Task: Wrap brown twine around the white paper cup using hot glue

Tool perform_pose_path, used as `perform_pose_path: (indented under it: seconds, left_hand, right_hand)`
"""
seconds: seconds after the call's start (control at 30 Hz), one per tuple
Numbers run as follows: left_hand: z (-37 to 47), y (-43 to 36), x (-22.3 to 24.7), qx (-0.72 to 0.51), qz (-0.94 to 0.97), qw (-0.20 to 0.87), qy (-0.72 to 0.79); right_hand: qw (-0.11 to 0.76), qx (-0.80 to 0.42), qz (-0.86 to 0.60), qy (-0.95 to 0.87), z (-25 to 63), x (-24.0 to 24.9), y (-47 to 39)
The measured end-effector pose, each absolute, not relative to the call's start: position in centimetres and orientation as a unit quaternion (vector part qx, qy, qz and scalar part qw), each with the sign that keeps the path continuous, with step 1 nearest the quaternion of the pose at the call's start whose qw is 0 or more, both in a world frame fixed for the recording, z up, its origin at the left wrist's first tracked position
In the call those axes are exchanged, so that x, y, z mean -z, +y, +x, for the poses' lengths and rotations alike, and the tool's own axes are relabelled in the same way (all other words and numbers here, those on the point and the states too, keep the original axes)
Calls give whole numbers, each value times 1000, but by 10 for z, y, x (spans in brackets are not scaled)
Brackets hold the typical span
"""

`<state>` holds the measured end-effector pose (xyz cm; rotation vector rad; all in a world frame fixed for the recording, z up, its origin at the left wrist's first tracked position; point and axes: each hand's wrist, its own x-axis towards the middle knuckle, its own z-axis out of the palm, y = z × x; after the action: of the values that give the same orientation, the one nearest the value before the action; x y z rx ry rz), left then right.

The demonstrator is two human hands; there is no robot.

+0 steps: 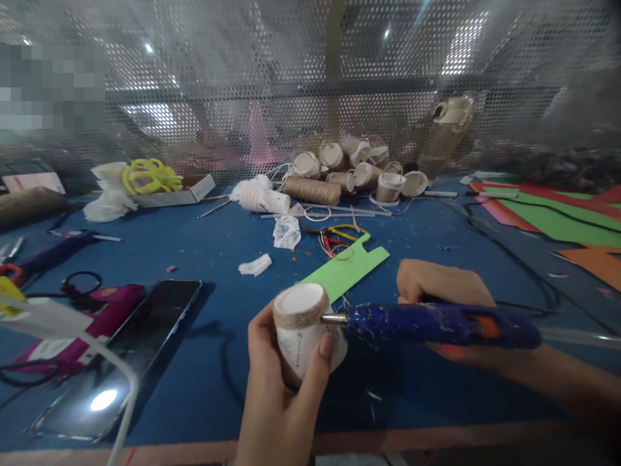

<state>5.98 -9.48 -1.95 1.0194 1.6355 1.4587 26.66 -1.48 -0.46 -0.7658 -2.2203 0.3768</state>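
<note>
A white paper cup (305,346) is upside down in my left hand (284,401), with the thumb at its front and the fingers round its far side. Brown twine (301,318) is wound around the cup's upper end. My right hand (444,288) is closed on a dark blue glue gun (412,323), whose metal tip touches or nearly touches the lower edge of the twine. A clear glue stick (582,338) sticks out of the gun's rear. Just behind the cup lies a notched piece of green paper (339,270).
Twine-wrapped cups (389,186), a twine roll (313,190) and stacked cups (264,199) stand at the back. Pliers (347,233) lie mid-table. On the left are a phone (160,317) and a magenta tool (114,314); coloured sheets (557,210) and a black cable (514,259) are right.
</note>
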Motion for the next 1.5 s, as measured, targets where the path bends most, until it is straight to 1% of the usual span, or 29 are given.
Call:
perform_pose_path:
  seconds: [0.3,0.53,0.7,0.83,1.1,1.3,1.4,1.5]
  left_hand:
    - [49,-96,18,-560,373,375,637]
    - [56,-94,21,-556,397,395,614]
    - [57,-94,20,-555,417,380,611]
    - [57,-95,18,-568,414,391,594]
    - [53,-94,26,-558,420,388,601]
    - [56,-95,19,-572,397,417,584]
    - [58,-96,16,-568,399,411,591]
    - [59,-96,16,-564,408,401,595]
  right_hand:
    - [364,-134,-330,-860,264,-2,-11]
    - [380,-147,-290,-866,267,7,-13]
    - [369,-152,-299,-867,268,5,-13]
    - [370,-139,-318,-862,266,1,-9]
    - [374,-143,-304,-865,268,9,-10]
    - [370,-128,-313,-865,263,0,-8]
    - [379,-122,-301,-867,263,-1,-7]
    - [369,-127,-290,-874,265,0,-9]
